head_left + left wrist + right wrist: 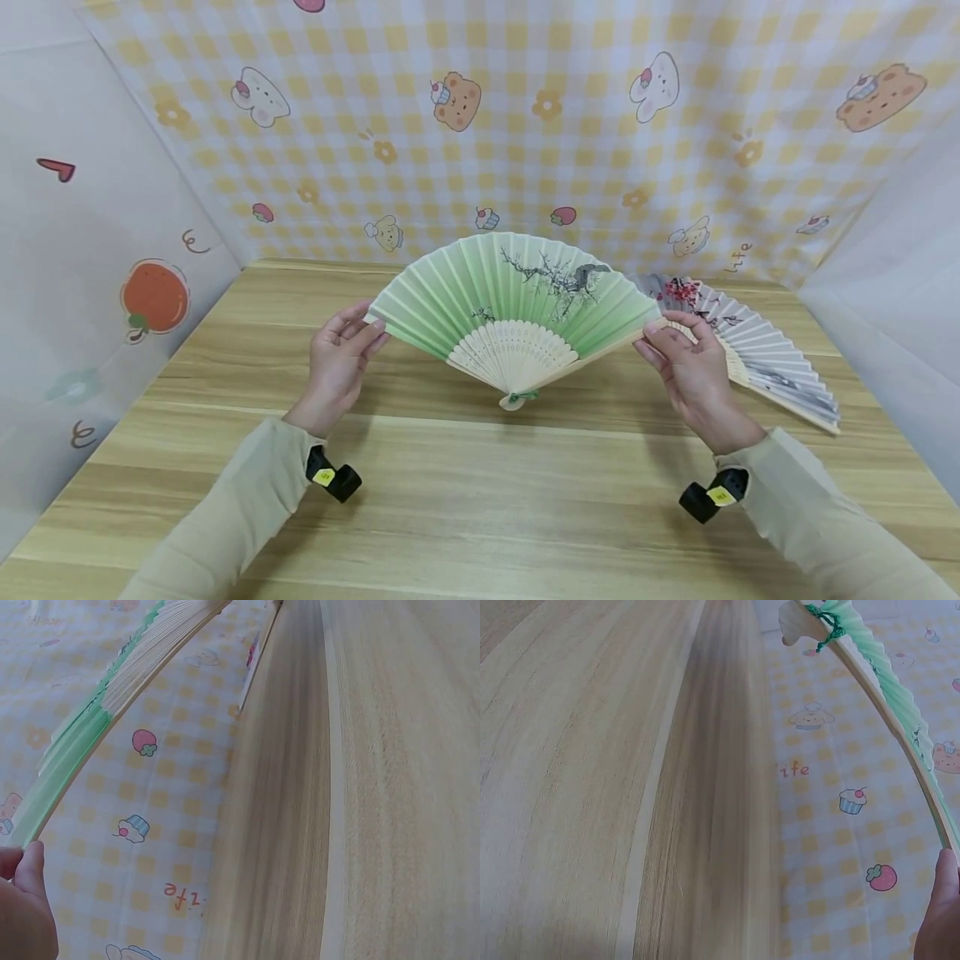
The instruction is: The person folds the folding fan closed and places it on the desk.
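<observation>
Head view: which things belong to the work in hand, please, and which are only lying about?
In the work:
- green fan, spread open
- left hand and right hand, each pinching one end of it

Only lying about:
- grey-and-white fan with red blossoms, open on the table, partly hidden behind the right hand

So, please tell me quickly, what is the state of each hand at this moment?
Left hand: closed, pinching the left edge of the open green fan.
Right hand: closed, pinching the right edge of the same green fan.
</observation>
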Demonstrator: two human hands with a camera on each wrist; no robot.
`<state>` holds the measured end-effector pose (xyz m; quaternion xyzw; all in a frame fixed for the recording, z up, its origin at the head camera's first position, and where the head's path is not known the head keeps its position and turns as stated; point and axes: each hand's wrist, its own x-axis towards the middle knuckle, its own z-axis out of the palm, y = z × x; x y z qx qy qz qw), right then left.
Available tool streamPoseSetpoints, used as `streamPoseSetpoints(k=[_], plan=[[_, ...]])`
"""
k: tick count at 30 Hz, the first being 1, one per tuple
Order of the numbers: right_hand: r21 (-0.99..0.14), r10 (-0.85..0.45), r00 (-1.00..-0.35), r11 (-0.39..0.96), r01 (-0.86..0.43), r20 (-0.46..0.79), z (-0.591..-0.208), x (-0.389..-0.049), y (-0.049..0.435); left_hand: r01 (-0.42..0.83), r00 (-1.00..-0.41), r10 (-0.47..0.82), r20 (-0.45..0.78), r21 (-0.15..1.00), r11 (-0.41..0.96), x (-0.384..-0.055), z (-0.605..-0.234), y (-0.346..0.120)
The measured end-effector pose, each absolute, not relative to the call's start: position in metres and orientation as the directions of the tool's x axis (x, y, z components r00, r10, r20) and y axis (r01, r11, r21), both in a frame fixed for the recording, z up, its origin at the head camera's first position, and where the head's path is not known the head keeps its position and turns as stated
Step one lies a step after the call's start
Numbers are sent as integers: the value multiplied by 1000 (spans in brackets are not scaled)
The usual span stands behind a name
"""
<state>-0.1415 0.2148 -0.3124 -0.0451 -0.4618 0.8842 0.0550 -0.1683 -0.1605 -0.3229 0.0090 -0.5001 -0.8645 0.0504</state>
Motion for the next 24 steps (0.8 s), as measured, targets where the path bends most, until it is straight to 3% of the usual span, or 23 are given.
streamPoseSetpoints(k=[24], plan=[[-822,138,-990,-567,-56,-28,-313,-142,211,55,-998,-46,36,863,-503,-165,-325,-151]])
